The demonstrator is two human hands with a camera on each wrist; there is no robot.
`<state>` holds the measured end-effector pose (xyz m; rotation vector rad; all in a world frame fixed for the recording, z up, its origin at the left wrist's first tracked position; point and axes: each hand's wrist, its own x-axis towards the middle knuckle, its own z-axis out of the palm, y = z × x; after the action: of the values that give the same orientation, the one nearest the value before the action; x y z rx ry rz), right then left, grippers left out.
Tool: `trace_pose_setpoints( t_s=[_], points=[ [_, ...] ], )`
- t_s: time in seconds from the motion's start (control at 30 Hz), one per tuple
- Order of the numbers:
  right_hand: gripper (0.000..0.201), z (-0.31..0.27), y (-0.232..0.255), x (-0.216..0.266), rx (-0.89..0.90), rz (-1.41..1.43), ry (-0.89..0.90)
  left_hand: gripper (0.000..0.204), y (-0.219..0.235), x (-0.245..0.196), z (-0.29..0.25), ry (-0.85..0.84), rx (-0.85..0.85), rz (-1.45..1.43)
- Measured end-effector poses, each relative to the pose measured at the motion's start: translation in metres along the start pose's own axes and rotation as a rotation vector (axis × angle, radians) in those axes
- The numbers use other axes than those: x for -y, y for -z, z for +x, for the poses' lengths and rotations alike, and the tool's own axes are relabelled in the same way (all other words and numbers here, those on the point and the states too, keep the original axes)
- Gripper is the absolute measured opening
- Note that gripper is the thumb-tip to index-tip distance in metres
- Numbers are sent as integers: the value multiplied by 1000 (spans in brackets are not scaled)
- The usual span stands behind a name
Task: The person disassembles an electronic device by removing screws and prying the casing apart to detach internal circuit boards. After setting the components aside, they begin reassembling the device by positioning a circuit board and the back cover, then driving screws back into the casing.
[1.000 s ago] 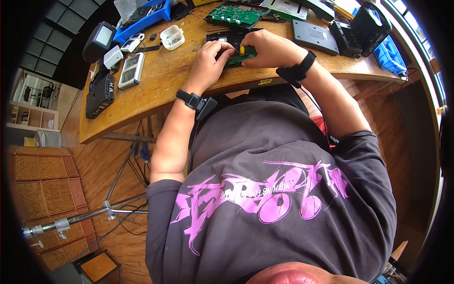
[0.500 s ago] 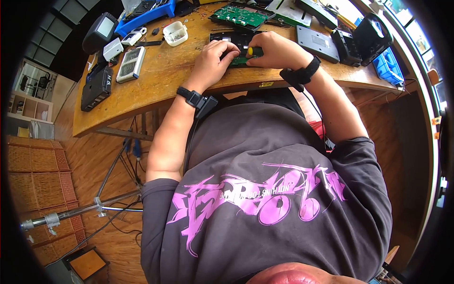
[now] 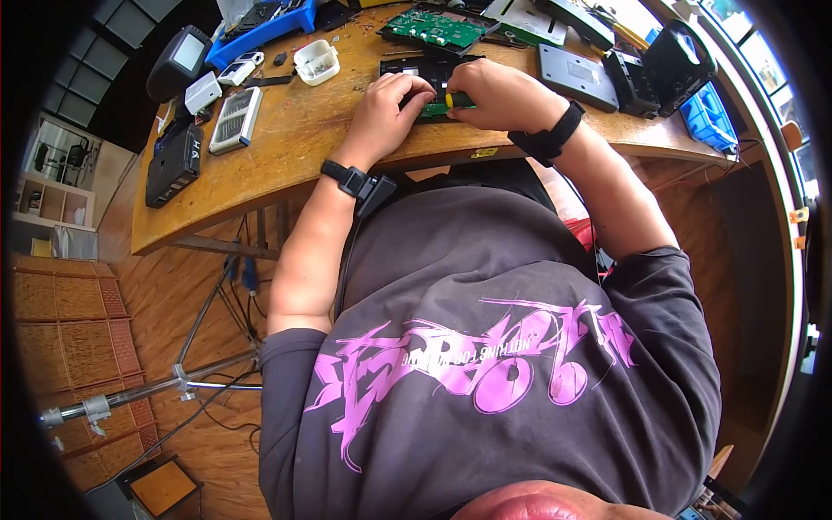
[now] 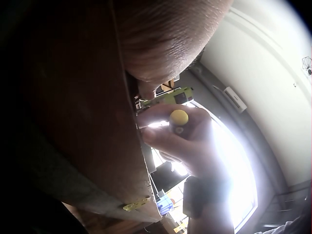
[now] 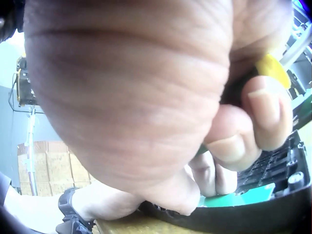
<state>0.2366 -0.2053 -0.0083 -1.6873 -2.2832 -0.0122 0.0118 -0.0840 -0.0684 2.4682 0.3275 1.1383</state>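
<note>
In the head view the right hand (image 3: 501,94) grips a screwdriver with a yellow and black handle (image 3: 450,100) over a black housing (image 3: 397,66) at the table's front edge. A green board (image 3: 438,111) lies in the housing. Close on the other side, the left hand (image 3: 387,113) has bent fingers at the housing; whether they pinch something small is hidden. The left wrist view shows the yellow handle end (image 4: 179,117) within the right hand's curled fingers. In the right wrist view, fingers wrap the handle above the green board (image 5: 239,197); the tool's tip is hidden.
Behind the housing lies a larger green circuit board (image 3: 442,29). A white cup (image 3: 315,62) and a white case (image 3: 236,120) stand on the left, near a black box (image 3: 173,165). Rightward are a grey panel (image 3: 578,76) and a blue bin (image 3: 709,120).
The right hand has shifted and turned slightly around the screwdriver, whose handle now sits at a different angle. The left hand stays at the housing. The head view has shifted a little.
</note>
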Motion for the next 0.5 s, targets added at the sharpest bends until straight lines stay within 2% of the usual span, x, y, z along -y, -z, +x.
trace_pose_setpoints(
  t_s=[0.13,0.23,0.3,0.5],
  points=[
    [35,-1,8,11,-1,-40,56,14,2,2,-1,24,63,31],
    [31,2,7,10,103,-133,47,16,0,6,-2,28,37,9],
    [29,0,5,4,11,-152,144,19,-1,8,-3,102,-18,-103],
    [31,-1,2,-8,-50,-117,165,21,-2,13,-4,115,-17,-106]
  ],
)
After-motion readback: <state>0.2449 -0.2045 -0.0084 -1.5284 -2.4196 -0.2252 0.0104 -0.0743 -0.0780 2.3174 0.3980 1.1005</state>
